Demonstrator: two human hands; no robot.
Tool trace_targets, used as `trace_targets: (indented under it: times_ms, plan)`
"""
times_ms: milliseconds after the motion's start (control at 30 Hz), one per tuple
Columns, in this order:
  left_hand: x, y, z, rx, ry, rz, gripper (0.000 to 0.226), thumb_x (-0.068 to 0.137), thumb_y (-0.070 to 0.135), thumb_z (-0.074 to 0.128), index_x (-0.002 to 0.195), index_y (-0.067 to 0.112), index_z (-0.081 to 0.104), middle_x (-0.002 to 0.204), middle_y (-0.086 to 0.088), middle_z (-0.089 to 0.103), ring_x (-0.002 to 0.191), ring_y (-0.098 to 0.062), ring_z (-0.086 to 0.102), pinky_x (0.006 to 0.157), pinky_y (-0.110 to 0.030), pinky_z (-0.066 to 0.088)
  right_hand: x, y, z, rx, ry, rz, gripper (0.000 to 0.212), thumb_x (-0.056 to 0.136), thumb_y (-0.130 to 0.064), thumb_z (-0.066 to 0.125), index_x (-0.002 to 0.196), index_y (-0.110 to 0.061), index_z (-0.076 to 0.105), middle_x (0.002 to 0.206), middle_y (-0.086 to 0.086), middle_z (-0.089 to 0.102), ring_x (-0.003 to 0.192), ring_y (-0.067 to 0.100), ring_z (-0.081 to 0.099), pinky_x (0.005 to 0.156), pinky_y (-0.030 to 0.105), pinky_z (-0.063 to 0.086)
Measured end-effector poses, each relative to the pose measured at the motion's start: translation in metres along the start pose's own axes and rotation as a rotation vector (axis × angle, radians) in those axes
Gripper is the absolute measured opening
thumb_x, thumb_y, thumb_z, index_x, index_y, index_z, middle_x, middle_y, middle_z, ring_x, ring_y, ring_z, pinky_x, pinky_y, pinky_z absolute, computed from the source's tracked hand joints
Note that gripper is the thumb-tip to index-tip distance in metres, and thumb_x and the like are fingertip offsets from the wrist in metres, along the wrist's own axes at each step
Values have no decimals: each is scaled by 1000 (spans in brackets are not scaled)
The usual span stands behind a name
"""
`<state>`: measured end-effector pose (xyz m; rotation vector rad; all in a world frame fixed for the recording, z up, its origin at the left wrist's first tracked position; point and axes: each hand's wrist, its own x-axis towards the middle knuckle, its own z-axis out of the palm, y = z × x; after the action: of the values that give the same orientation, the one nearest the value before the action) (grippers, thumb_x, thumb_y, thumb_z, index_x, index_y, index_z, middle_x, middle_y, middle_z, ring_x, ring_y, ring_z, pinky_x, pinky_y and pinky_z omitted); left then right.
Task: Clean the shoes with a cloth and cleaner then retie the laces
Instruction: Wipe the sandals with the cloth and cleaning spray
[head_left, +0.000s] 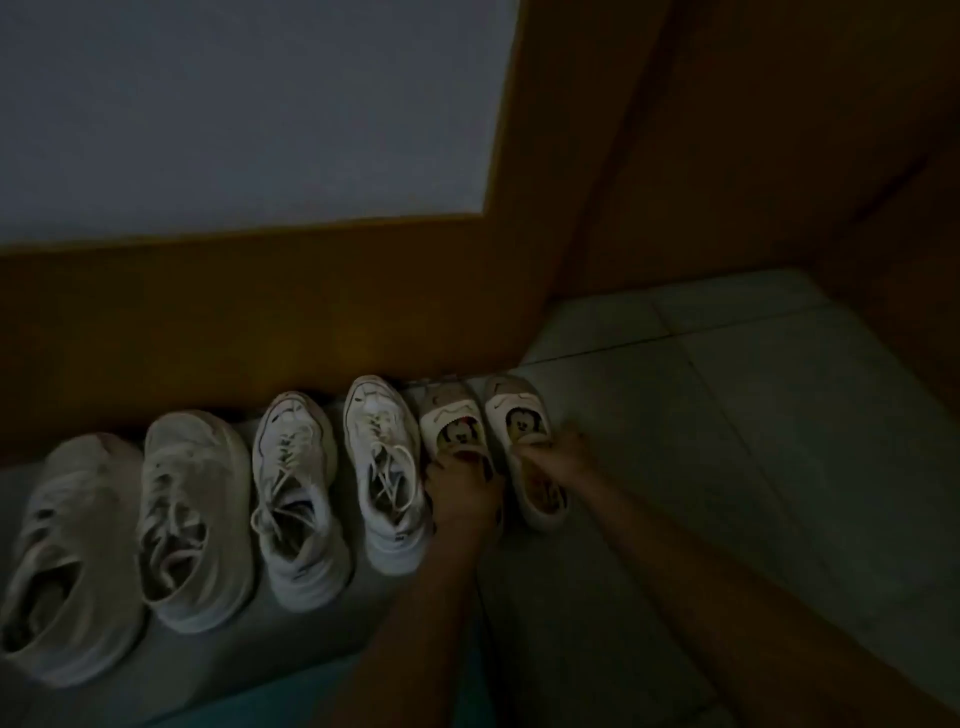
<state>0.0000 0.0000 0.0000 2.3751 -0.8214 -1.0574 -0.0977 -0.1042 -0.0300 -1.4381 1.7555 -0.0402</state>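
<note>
Interior, dimly lit. A pale tiled floor (727, 415) with dark grout lines is shown at lower right. A whitish upper wall (234, 104) is bordered below by a brown skirting band (234, 312). A brown wooden panel (753, 130) is seen at right.

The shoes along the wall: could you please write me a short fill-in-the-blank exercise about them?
1. ____ shoes stand in a row against the wall.
2. The left hand and right hand each reach a ____ shoe.
3. The laced shoes lie to the ____ of the hands.

Answers: six; cartoon; left
</note>
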Motion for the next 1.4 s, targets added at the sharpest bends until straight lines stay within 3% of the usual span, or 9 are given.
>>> trace_targets:
  times_ms: [133,367,433,567,700,933,1133,1233,1400]
  plan:
    - [3,-4,17,-22,36,-58,104,77,44,69,145,0,3,147,-19,22,133,-34,29,107,-39,31,-4,2,11,20,-8,22,101,64,-47,79,145,-16,26,146,12,35,128,33,43,103,45,41]
    - [15,-3,34,153,116,-118,114,72,48,73,145,0,1,148,-22,20,135,-36,24,109,-43,30,8,15,24,3,12,16,117,63,-41,82,149,-17,6,154,13,19,137,35,30,110,50,32]
    - [17,-1,36,169,117,-138,111,71,46,74,145,2,3,147,-21,21,134,-36,26,106,-45,34,9,14,22,5,4,39,114,62,-40,82,148,-18,10,152,13,25,135,35,34,108,50,35]
    - [23,1,32,171,121,-173,99,77,42,70,143,1,9,142,-20,28,127,-35,36,97,-44,42,9,14,17,-8,24,36,87,66,-35,80,137,-19,34,138,11,44,123,32,47,101,48,42]
    - [23,-1,30,88,34,-180,101,80,38,67,145,3,-1,144,-24,26,126,-37,42,96,-43,44,5,16,14,21,-22,69,67,71,-29,77,129,-18,45,130,9,52,118,30,51,99,43,44]
    - [11,-13,29,147,85,-102,99,83,45,63,145,4,-2,144,-21,30,121,-33,47,93,-39,45,-8,29,12,75,8,81,62,69,-32,77,123,-21,50,122,6,57,107,25,56,88,39,48]
    - [-32,-4,12,83,118,15,97,77,47,67,143,8,8,140,-17,33,116,-32,51,88,-38,48,-46,31,-19,38,-15,-6,64,72,-36,75,128,-15,51,130,9,54,118,29,51,101,46,43]
    - [-66,1,-4,42,140,54,94,77,45,68,142,9,12,139,-15,35,115,-29,52,88,-35,50,-75,29,-32,198,-46,2,67,71,-28,76,131,-13,49,133,11,53,122,30,50,102,47,42]
    - [-121,-3,-48,-28,185,57,91,76,46,68,140,8,15,140,-14,37,121,-29,48,91,-36,44,-127,19,-57,129,18,-104,74,68,-32,77,133,-17,45,133,9,51,120,28,50,100,45,44]
